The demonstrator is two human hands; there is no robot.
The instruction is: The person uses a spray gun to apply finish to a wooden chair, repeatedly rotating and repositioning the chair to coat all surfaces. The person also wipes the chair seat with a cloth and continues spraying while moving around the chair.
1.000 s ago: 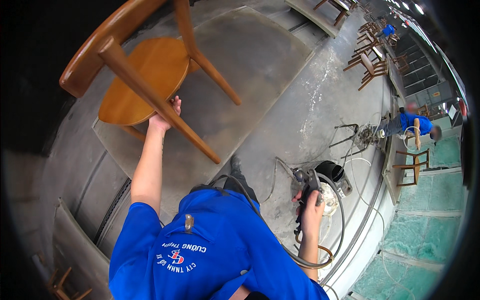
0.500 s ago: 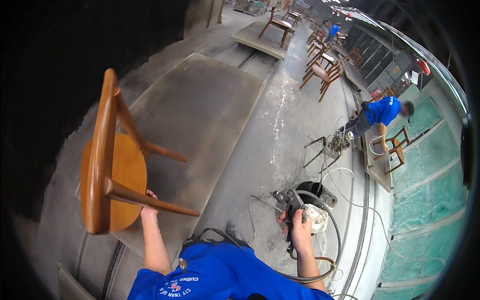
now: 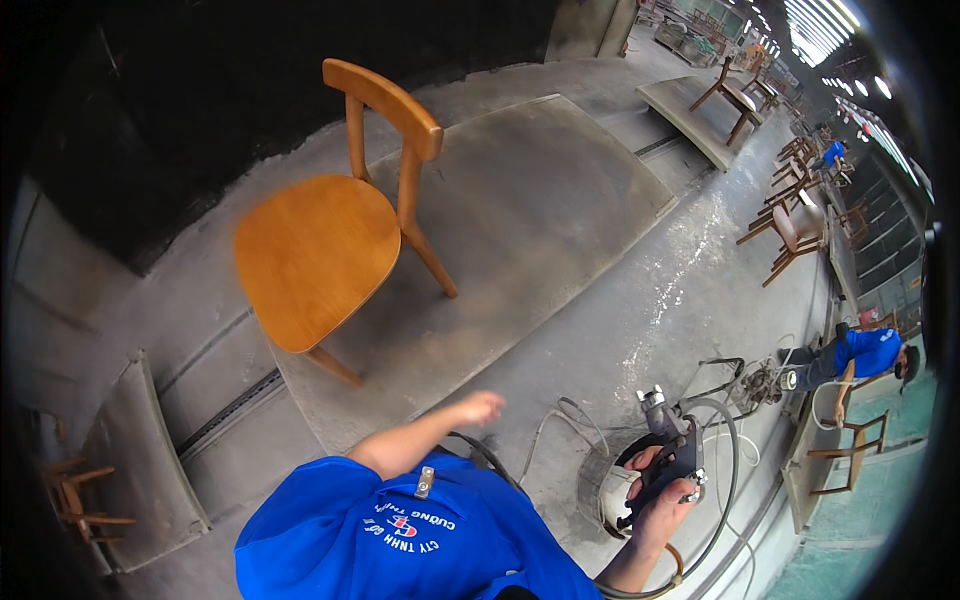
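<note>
A wooden chair [image 3: 315, 260] with a curved backrest and a rounded orange-brown seat stands upright on a grey low platform [image 3: 530, 190]. My left hand [image 3: 478, 408] is off the chair, in front of my body near the platform's edge, with its fingers curled and nothing seen in them. My right hand [image 3: 655, 515] grips a dark spray gun [image 3: 680, 455] with a metal nozzle and a hose attached. Part of the gun's handle is hidden by my fingers.
A whitish bucket [image 3: 600, 490] stands behind the spray gun, with hoses [image 3: 735, 470] trailing over the floor. At right a person in a blue shirt [image 3: 870, 352] bends by another chair [image 3: 858, 450]. More chairs [image 3: 790, 225] line the far right; another chair [image 3: 80, 500] is at lower left.
The chair has turned from tilted, with its backrest towards me, to upright on the platform. My left hand has let go of it and drawn back. The view has swung left.
</note>
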